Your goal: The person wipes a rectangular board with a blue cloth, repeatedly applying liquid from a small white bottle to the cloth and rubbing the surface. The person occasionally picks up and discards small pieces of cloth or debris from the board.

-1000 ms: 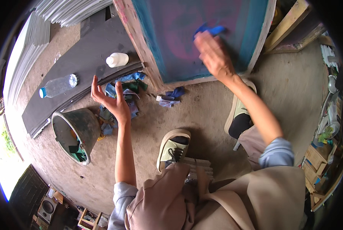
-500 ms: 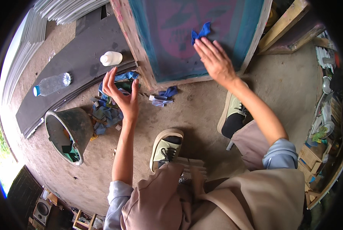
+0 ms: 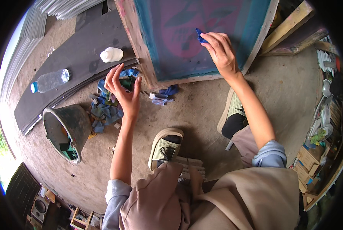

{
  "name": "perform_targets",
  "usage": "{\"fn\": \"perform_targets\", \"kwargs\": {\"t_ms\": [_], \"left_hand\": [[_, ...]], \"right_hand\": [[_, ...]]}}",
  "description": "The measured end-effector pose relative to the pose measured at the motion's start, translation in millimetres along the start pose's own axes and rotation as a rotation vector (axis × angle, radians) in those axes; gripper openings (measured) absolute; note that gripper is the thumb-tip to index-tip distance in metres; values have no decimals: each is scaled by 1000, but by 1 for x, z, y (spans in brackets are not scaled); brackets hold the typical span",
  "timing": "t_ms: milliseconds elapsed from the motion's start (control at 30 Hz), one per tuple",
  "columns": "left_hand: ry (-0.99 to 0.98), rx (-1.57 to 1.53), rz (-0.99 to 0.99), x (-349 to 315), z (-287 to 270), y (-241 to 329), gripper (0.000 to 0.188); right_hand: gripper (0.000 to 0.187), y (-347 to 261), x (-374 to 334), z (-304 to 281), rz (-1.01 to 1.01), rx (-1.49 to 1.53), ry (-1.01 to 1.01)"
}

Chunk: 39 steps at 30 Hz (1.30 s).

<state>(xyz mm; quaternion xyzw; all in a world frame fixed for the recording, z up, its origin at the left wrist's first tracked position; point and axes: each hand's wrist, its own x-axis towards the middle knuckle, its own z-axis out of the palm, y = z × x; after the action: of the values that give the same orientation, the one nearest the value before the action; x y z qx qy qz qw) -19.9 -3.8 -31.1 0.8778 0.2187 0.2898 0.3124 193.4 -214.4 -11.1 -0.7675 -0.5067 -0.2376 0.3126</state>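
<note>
A silkscreen frame (image 3: 148,57) with a wooden border stands ahead of me, its mesh teal at the sides and purple-pink in the middle. My right hand (image 3: 224,57) is closed, pinching a small blue cloth scrap (image 3: 200,35) between thumb and fingers, in front of the mesh. My left hand (image 3: 123,92) is raised left of the frame's lower corner, its fingers curved and the thumb apart, with nothing in it. Under and beside it a heap of cloth scraps (image 3: 104,113) lies on the floor. Two more blue scraps (image 3: 167,94) lie below the frame.
A white plastic bottle (image 3: 111,55) and a clear water bottle (image 3: 50,81) lie on dark sheets (image 3: 81,50) at the left. Nearer, a tipped black bucket (image 3: 77,124) holds scraps. Wooden frames (image 3: 288,28) lean at the far right. Shelves with clutter (image 3: 311,161) line the right side.
My right hand has gone from lying flat with fingers stretched over the blue scrap to pinching it, bunched up. My left hand has risen slightly.
</note>
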Motion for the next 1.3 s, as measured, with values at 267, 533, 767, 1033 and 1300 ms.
{"fn": "perform_targets", "kwargs": {"t_ms": [267,533,767,1033,1300], "left_hand": [[-17,23,25,-1,0,-2,50],[-17,-7,19,-2,8,3,42],[-55,-15,94,3,20,10,45],[-44,-180,-4,12,39,10,65],[-15,-198,12,12,43,12,66]], "right_hand": [[24,-10,9,-8,-5,-184,-14],[21,-10,-18,14,-122,-42,-158],[18,7,-2,-3,-81,-118,-135],[18,2,-16,-7,-259,-113,-343],[17,0,-18,-8,-372,-6,-465]]}}
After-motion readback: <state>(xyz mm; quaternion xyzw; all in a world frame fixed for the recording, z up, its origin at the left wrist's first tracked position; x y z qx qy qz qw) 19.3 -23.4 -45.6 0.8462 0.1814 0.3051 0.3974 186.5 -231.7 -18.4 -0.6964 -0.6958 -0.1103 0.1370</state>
